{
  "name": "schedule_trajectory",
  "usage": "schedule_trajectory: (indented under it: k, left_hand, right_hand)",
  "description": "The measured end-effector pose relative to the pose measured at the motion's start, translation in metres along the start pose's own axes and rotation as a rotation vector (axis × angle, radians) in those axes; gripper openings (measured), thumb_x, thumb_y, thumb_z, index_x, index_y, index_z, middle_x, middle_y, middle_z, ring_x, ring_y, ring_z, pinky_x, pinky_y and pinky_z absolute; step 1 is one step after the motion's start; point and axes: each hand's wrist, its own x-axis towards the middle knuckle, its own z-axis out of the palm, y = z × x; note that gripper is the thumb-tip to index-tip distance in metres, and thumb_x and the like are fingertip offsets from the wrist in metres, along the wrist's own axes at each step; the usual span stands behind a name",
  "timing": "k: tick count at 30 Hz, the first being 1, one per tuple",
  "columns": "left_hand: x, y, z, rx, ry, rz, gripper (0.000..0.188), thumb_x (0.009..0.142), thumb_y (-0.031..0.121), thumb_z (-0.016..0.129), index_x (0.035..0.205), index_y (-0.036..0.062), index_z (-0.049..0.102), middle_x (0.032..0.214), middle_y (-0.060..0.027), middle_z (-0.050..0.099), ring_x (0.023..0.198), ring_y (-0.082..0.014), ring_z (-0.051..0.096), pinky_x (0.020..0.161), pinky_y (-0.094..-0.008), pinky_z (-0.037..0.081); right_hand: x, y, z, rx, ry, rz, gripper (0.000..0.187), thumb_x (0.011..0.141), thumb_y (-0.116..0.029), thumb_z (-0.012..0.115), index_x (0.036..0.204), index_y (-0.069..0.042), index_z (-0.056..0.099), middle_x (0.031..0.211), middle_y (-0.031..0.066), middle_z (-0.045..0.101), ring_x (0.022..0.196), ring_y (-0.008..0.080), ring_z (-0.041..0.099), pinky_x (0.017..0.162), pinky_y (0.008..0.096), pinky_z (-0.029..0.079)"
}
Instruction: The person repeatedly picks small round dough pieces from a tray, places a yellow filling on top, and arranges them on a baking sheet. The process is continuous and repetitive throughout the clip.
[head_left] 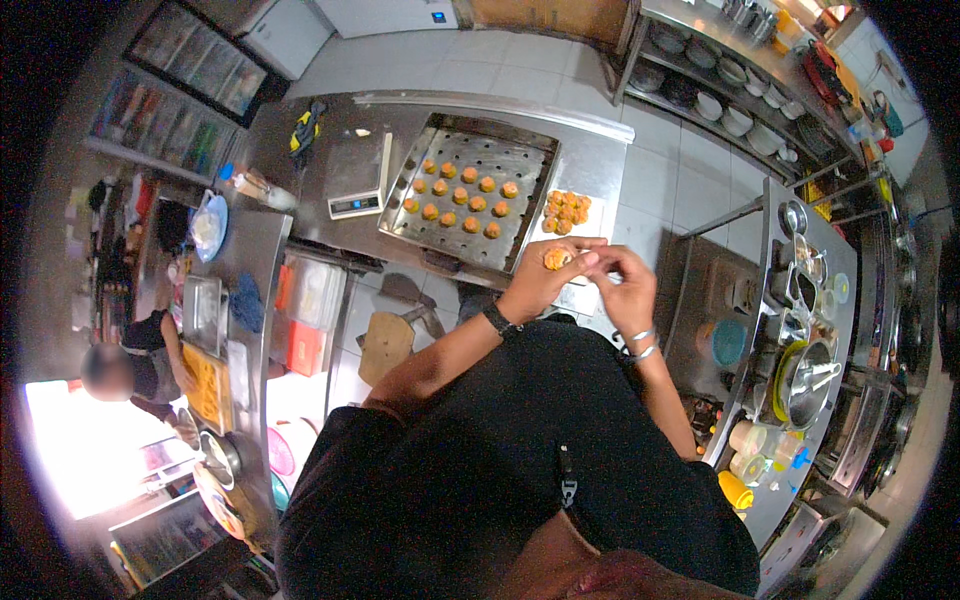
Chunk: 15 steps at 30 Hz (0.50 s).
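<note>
My left hand [540, 278] is closed around a small orange ball of dough or filling [557, 260], which rests by the thumb. My right hand [627, 290] meets the left at the fingertips, thumb and fingers pinched together; what they hold, if anything, is too small to make out. Just beyond my left hand, several similar orange balls [567, 207] sit bunched on a white surface. To their left lies a perforated metal tray [548, 165], with orange balls [468, 175] set out on it in rows.
A digital kitchen scale [355, 207] stands left of the tray on the steel table [300, 185], near a black-and-yellow cloth [307, 130]. At the left, another person [150, 350] works by a yellow tray [207, 388]. A steel counter [765, 300] with bowls and utensils runs along the right.
</note>
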Motion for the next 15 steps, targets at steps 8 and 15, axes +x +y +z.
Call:
schedule_trajectory:
  k: [8, 15]
  left_hand:
    - [0.001, -0.015, -0.012, 0.807, 0.140, 0.447, 0.024, 0.078, 0.019, 0.082, 0.072, 0.0060, 0.063, 0.078, -0.0098, 0.066, 0.079, -0.0292, 0.063, 0.077, -0.0393, 0.048]
    - [0.001, -0.015, -0.007, 0.794, 0.142, 0.489, 0.025, 0.076, 0.019, 0.082, 0.070, 0.0070, 0.062, 0.071, -0.0088, 0.061, 0.071, -0.0290, 0.059, 0.071, -0.0393, 0.046]
  right_hand:
    - [-0.002, -0.019, 0.002, 0.746, -0.038, 0.420, 0.071, 0.084, 0.000, 0.075, 0.144, -0.007, 0.037, 0.140, 0.0140, 0.047, 0.120, 0.0240, 0.050, 0.105, 0.0384, 0.044]
    - [-0.006, -0.021, 0.014, 0.625, -0.041, 0.352, 0.081, 0.082, 0.000, 0.079, 0.147, -0.008, 0.032, 0.133, 0.0128, 0.050, 0.113, 0.0207, 0.054, 0.100, 0.0357, 0.049]
